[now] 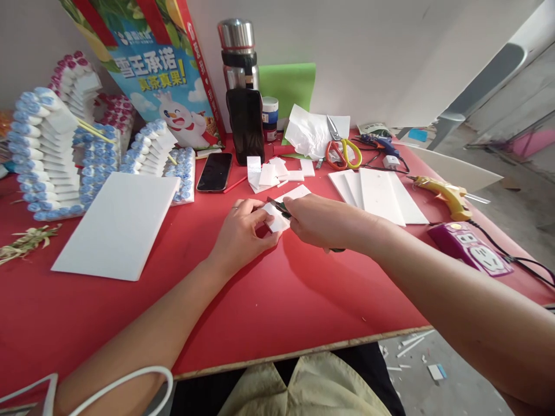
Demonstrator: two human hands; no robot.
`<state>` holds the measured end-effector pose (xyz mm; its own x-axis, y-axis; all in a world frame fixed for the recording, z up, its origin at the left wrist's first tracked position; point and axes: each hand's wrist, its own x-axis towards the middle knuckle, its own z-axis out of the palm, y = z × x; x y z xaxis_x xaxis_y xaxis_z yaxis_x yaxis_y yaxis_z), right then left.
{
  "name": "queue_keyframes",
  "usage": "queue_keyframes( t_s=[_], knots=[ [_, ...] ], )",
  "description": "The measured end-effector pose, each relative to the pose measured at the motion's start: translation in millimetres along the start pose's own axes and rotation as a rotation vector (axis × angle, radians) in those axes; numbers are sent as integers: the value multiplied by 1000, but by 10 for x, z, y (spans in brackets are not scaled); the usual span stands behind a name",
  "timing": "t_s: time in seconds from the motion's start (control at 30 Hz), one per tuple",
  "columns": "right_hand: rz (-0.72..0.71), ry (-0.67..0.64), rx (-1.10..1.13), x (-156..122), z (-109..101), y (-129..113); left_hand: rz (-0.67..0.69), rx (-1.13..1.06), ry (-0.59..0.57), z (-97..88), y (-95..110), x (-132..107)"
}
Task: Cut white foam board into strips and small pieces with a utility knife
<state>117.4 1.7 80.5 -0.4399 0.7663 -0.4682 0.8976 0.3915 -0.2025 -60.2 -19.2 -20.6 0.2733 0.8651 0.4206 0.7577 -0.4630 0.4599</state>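
Observation:
Near the middle of the red table, my left hand (243,227) pinches a small white board piece (276,222) between thumb and fingers. My right hand (313,221) is wrapped round a utility knife (280,208), whose dark handle shows green bits. Its blade lies over the white piece, close to my left fingertips; whether it cuts in I cannot tell. Just behind, a white strip (300,192) reaches out past my right thumb. Small white offcuts (268,174) are heaped beyond my hands.
On the left lie a large white board (117,225) and blue-and-white built pieces (32,156). A phone (214,171) and a steel flask (237,46) stand farther back. Scissors (346,151), white panels (377,193), a yellow glue gun (448,196) and a purple socket block (462,245) are right.

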Motion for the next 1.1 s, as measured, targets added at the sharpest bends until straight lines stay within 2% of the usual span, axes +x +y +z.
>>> queue_keyframes(
  t_s=[0.2, 0.53, 0.83, 1.1],
  knots=[
    [22, -17, -23, -54, -29, -15, -1, -12, -6, -3, -9, -2],
    [33, -43, 17, -235, 105, 172, -34, -60, -27, -13, 15, 1],
    [-91, 90, -24, -509, 344, 277, -6, -20, -4, 35, -41, -1],
    [-95, 125, -62, -664, 540, 359, 10, -19, 20, 54, -57, -5]
  ],
)
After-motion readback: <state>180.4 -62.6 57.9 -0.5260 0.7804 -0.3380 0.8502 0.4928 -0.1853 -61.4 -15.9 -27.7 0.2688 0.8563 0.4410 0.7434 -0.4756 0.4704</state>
